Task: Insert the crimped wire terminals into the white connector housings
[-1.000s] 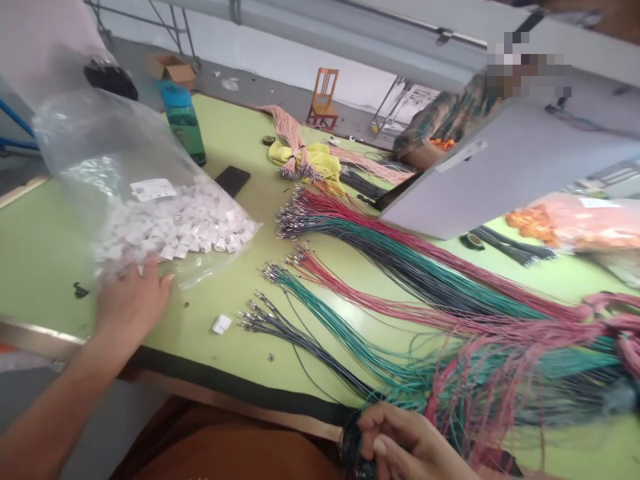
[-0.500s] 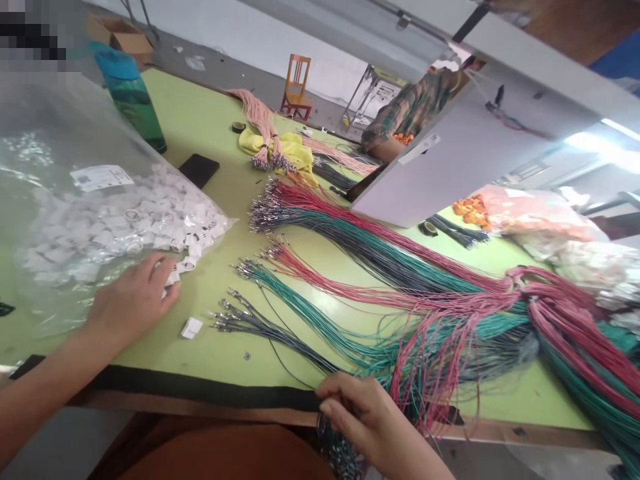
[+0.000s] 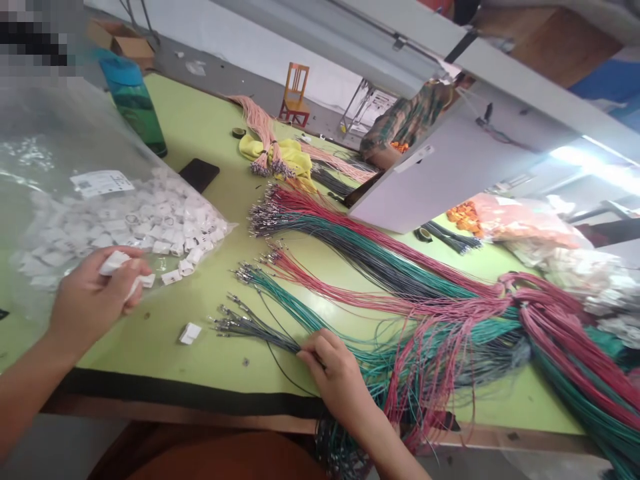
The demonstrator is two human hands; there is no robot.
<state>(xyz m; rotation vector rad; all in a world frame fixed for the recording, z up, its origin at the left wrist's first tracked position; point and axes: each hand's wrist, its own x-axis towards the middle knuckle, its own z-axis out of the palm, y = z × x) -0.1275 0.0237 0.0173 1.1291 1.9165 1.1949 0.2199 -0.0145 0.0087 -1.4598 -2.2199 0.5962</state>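
White connectors (image 3: pixel 114 263) gripped in curled left hand (image 3: pixel 86 293). Right hand (image 3: pixel 336 370), fingertips together, at dark wires (image 3: pixel 270 334); whether grasping, cannot tell.

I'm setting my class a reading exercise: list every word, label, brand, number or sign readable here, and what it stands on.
No text is readable.
White label on the clear bag: print and a square code, too blurred to read.
Pale strip on the grey panel: any print is too small.
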